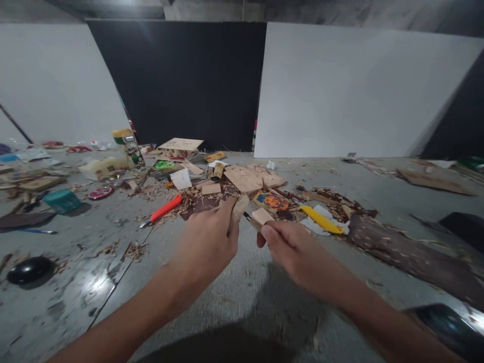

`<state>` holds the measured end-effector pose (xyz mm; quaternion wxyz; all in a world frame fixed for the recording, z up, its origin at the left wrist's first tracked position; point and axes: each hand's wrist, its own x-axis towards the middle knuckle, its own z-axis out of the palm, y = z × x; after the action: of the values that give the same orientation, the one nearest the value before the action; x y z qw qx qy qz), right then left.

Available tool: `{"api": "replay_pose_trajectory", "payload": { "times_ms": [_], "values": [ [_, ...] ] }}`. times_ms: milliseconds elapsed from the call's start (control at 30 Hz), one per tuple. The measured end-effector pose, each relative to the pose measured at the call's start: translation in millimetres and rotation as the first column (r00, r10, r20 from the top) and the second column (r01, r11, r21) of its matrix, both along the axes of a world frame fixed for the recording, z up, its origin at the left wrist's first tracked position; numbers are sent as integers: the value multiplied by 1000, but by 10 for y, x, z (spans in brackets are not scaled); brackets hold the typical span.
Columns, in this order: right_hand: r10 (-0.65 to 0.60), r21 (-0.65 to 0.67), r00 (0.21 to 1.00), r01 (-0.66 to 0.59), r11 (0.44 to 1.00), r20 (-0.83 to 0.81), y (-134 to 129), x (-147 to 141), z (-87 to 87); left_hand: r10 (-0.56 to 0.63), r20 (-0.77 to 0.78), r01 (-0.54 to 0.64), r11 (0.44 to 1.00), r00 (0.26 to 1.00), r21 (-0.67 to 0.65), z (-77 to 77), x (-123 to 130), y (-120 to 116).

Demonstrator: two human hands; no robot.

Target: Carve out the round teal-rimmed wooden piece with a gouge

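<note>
My left hand (212,232) is closed around a small pale piece (240,205) that looks like wood, with its rounded end standing out past the thumb. Close by on the right, my right hand (291,244) pinches a slim wooden-handled tool (254,222) whose narrow dark tip points at the pale piece. The tip seems just short of it, though contact is hard to judge. A flat light wooden block (261,216) shows directly behind the tool; whether the fingers touch it I cannot tell.
Wood shavings litter the grey floor. A red-orange cutter (166,209) lies left, a yellow cutter (321,220) right beside a brown log-like piece (408,257). Further off are a thin wooden sheet (251,177), a yellow-capped can (129,148) and a teal container (62,201). Upright panels (189,85) stand behind.
</note>
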<state>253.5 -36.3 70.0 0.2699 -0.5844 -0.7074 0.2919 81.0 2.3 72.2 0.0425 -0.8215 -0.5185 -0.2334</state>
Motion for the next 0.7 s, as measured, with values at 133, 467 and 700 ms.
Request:
{"api": "replay_pose_trajectory", "payload": {
  "times_ms": [133,467,700],
  "values": [
    [-96,253,969,36,967,229,6,-47,-139,-2,32,3,1000,999,-24,-24,-5,26],
    [-85,-432,842,-184,883,-533,37,59,-33,-66,181,74,996,981,-40,-24,-34,40],
    [-79,285,992,47,958,100,-39,15,-48,-155,301,170,985,941,-24,-34,-50,55]
  ]
}}
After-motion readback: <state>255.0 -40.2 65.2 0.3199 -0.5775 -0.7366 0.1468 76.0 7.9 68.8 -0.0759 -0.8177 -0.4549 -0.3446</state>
